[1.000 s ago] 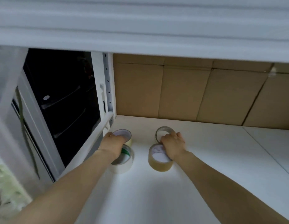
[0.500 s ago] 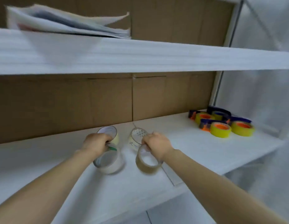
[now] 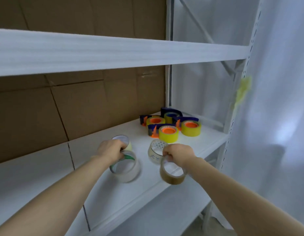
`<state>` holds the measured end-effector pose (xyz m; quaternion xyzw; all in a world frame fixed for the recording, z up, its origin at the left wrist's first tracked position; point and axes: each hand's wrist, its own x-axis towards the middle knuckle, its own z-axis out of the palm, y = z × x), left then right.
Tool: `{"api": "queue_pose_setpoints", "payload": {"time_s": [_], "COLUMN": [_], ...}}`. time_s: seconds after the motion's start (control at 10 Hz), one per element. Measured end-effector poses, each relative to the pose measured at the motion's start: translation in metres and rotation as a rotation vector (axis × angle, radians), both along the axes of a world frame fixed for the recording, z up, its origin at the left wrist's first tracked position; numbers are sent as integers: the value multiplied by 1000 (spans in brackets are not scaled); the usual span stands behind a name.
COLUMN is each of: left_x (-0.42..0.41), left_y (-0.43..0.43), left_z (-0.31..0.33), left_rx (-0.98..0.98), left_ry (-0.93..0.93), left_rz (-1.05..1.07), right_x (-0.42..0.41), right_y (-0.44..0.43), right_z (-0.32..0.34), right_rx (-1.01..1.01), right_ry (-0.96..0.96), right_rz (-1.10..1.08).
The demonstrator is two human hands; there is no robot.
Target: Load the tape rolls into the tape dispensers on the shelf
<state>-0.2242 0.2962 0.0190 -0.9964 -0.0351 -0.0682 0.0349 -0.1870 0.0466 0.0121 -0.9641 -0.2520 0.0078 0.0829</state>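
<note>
My left hand [image 3: 111, 149] grips two tape rolls above the white shelf [image 3: 37, 171]: a clear roll with a green-printed core [image 3: 126, 169] and a pale yellowish roll [image 3: 123, 141] behind it. My right hand [image 3: 179, 155] holds two more: a brown roll [image 3: 172, 174] and a clear roll with a patterned core [image 3: 155, 151]. Several dark blue tape dispensers with orange hubs and yellow rolls [image 3: 168, 132] stand at the shelf's far right, beyond both hands.
Brown cardboard [image 3: 79, 108] lines the back of the shelf. A second white shelf [image 3: 113, 50] runs overhead. The white upright post [image 3: 168, 86] and white sheeting [image 3: 275, 116] close off the right side. A lower shelf [image 3: 164, 218] lies beneath.
Both hands have lifted the rolls off the left end of the shelf and carried them rightward; the view has swung right, and the dispensers have come closer.
</note>
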Motion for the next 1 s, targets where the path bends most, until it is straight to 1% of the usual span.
{"api": "queue_pose_setpoints", "payload": {"time_s": [0.2, 0.3, 0.4, 0.5, 0.7, 0.8, 0.9, 1.0], "left_x": [81, 112, 133, 142, 139, 132, 123, 114], "left_y": [-6, -10, -14, -16, -29, -44, -64, -86], "left_z": [-18, -20, -22, -29, -26, -25, -23, -25], "left_rx": [-55, -71, -69, -68, -164, -197, -283, -459], "left_ry": [53, 73, 145, 242, 298, 300, 227, 58], "left_rz": [75, 125, 154, 191, 342, 414, 479, 582], "right_x": [73, 102, 121, 133, 150, 152, 155, 167], "right_y": [-2, 8, 23, 38, 48, 45, 29, 1], "right_z": [-8, -7, -13, -19, -20, -17, -17, -16], "right_rx": [-31, -81, -115, -145, -153, -146, -60, 130], "right_ry": [56, 53, 23, 10, 3, 43, 102, 43], "right_rz": [45, 110, 182, 235, 318, 379, 479, 550]}}
